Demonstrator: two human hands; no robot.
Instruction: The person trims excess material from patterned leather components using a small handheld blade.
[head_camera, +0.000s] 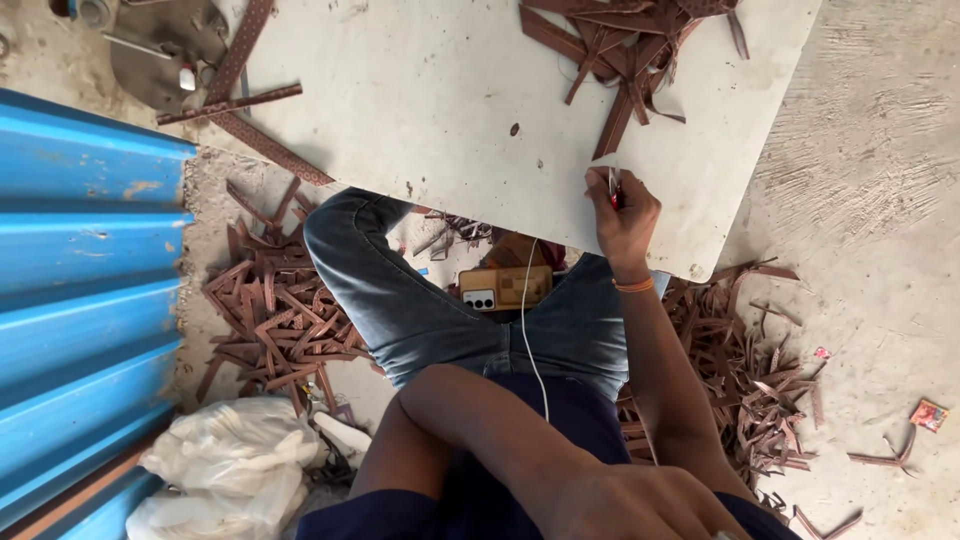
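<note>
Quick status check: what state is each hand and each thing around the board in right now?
right hand: closed on a small red-handled tool, resting on the board's near edge
left hand: empty, held against the body, low in the frame
white board: lying flat over the lap
brown strips: piled loosely on the board's far side
phone: lying on the lap, white cable plugged in
floor offcuts: scattered beside both legs

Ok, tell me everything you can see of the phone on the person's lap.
The phone is a flat rectangle in a tan-orange case, lying camera-side up with a dark lens block at its left end. It rests across the jeans between the thighs, just below the board's edge. A thin white cable crosses it and runs toward the body. Neither hand touches it.
</note>
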